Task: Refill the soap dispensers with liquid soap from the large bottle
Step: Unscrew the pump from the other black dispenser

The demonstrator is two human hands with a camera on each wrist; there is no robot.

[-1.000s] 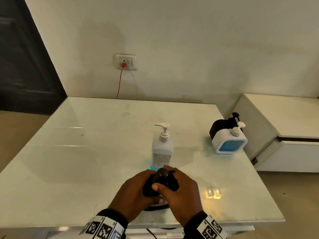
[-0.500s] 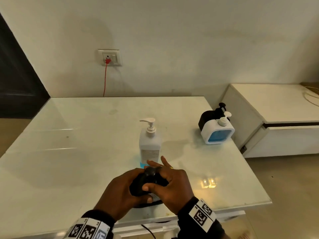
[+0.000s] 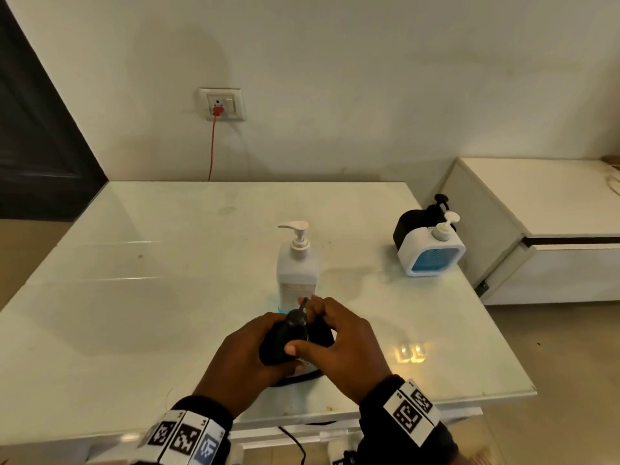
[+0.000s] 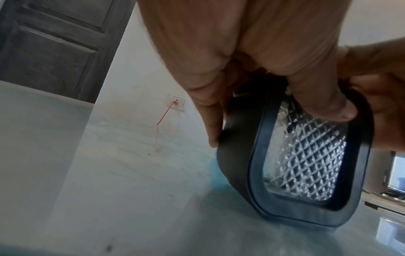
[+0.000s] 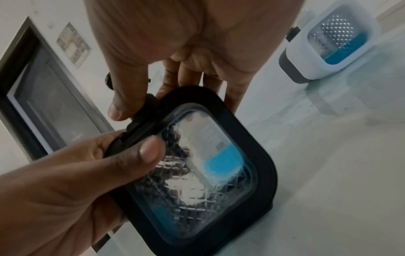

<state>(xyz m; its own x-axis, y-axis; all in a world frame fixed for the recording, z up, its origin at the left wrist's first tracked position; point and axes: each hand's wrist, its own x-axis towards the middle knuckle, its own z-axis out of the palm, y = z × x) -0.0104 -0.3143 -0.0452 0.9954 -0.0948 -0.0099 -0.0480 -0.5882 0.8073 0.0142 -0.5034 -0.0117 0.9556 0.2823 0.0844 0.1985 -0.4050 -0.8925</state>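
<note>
Black dispenser, lower centre: my left hand clamps its body, right hand pinches the pump (twist squarely, I judge).

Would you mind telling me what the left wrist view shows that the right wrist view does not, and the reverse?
Only the left wrist view shows the wall socket with its red cord, and the dark door. Only the right wrist view shows the white dispenser part full of blue soap, and the right hand pinching the black pump. Both show the black dispenser on the table, gripped by the left hand.
</note>
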